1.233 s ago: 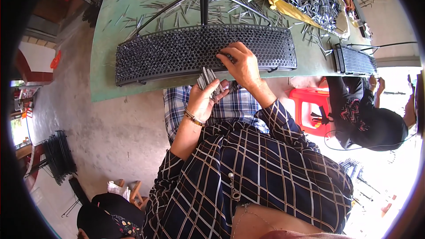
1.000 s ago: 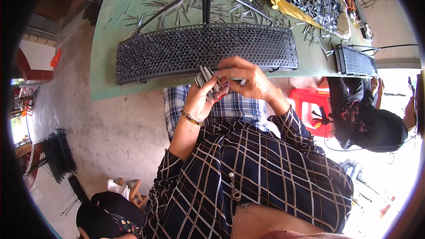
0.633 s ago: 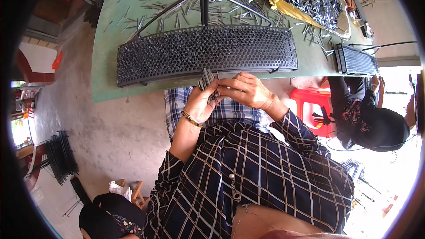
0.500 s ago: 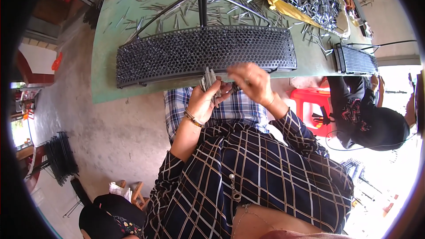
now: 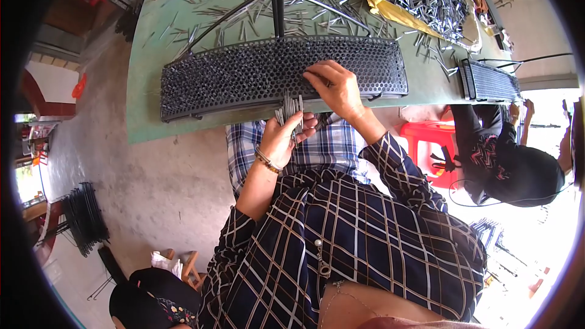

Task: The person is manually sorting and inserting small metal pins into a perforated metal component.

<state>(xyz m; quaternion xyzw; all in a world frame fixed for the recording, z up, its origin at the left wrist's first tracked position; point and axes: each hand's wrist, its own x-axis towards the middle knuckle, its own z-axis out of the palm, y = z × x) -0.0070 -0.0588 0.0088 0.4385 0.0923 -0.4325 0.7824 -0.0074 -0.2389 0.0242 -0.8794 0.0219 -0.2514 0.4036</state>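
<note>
A long, curved black rack (image 5: pixel 381 70) full of round holes lies along the near edge of the green table. Slim dark pieces fill many holes in its left part, while holes toward the right look bare. Just below the rack's front edge, my left hand (image 5: pixel 281 137) is closed around a bundle of thin grey metal strips (image 5: pixel 290 109), their ends pointing up. My right hand (image 5: pixel 342 92) is over the rack, right of its middle, with thumb and fingers pinched together at the holes. Whatever sits between those fingertips is too small to make out.
Loose metal strips (image 5: pixel 244 27) litter the green table (image 5: pixel 146 97). A heaped sack (image 5: pixel 420 0) of strips stands at the back right. Black rods rise behind the rack. Further right are a second rack (image 5: pixel 492 81), a red stool (image 5: pixel 420 140) and another person (image 5: pixel 518 170).
My right hand has moved up from near the bundle to the rack's holes, its fingers now pinched. My left hand stays nearly in place with the strips.
</note>
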